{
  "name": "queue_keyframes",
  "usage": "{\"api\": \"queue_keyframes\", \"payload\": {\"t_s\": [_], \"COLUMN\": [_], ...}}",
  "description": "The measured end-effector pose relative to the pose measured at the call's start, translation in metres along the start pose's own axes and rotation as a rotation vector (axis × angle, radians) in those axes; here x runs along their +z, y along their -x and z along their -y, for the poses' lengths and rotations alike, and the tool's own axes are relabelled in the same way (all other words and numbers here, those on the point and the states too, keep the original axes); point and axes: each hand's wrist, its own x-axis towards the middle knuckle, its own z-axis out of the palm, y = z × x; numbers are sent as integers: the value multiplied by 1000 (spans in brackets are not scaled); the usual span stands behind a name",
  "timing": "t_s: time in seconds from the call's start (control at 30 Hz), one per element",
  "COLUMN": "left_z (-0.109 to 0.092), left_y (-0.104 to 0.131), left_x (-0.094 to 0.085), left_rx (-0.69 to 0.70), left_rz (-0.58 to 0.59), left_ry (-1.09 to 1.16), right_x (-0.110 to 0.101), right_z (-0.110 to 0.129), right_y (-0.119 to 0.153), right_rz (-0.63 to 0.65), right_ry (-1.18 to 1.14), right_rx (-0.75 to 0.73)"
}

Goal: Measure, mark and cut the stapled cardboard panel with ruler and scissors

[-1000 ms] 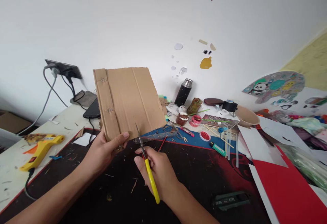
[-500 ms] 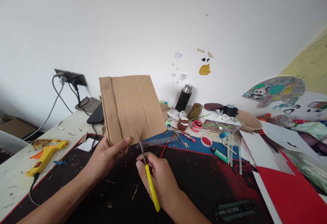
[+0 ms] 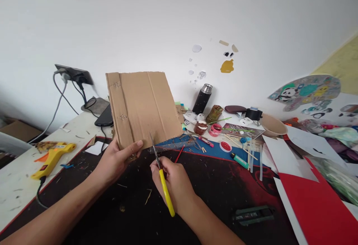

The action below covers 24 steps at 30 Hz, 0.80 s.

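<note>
A brown cardboard sheet (image 3: pixel 142 107) is held up in front of me, tilted, with creases running down it. My left hand (image 3: pixel 121 159) grips its lower left corner, thumb on the near face and fingers behind. In my right hand (image 3: pixel 173 176) is a pair of yellow-handled scissors (image 3: pixel 165 191), its fingers wrapped around the handles. The metal blades point up and away, and their tip lies over the lower edge of the cardboard. Whether the blades are parted there is hard to make out.
On the left lies a yellow hot glue gun (image 3: pixel 53 159) with its cord. A black thermos (image 3: pixel 201 99), open paint jars (image 3: pixel 214 129), a teal cutter (image 3: pixel 239 160) and sticks are at the back right. Red paper (image 3: pixel 307 204) covers the right side; a dark green object (image 3: pixel 254 215) lies on the black mat (image 3: pixel 134 215).
The view has tipped down slightly, so the wall and table items sit higher. Both hands keep their hold on the cardboard and scissors, with little change between them.
</note>
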Motion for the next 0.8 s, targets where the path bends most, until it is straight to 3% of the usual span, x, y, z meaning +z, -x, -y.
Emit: {"api": "queue_keyframes", "payload": {"t_s": [0.8], "left_z": [8], "left_y": [-1], "left_x": [-1], "left_rx": [-3], "left_rz": [0], "left_ry": [56], "right_x": [-3], "right_z": [6], "right_y": [0], "right_rz": [-20], "right_ry": [82], "right_rx": [59]}}
